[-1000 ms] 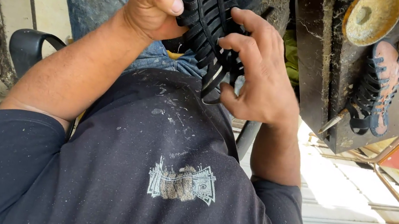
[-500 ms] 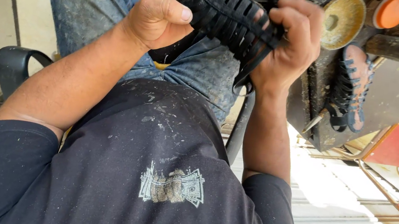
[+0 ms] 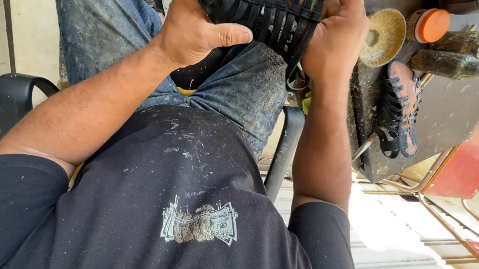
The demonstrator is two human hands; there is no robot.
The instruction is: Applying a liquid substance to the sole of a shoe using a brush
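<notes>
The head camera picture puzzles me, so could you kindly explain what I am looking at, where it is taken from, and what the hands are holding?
The camera sits on a person's head and looks down their own body, so the dark T-shirt fills the bottom and the dusty jeans lie beyond it. The person is seated on a chair with a black armrest.

No machine here, just two bare hands. The left hand and the right hand together grip a black strappy sandal over the lap.

On the right stands a dark, stained work table. On it lie a second strappy sandal, a shallow round dish, an orange-lidded jar and two grimy bottles on their sides.
</notes>
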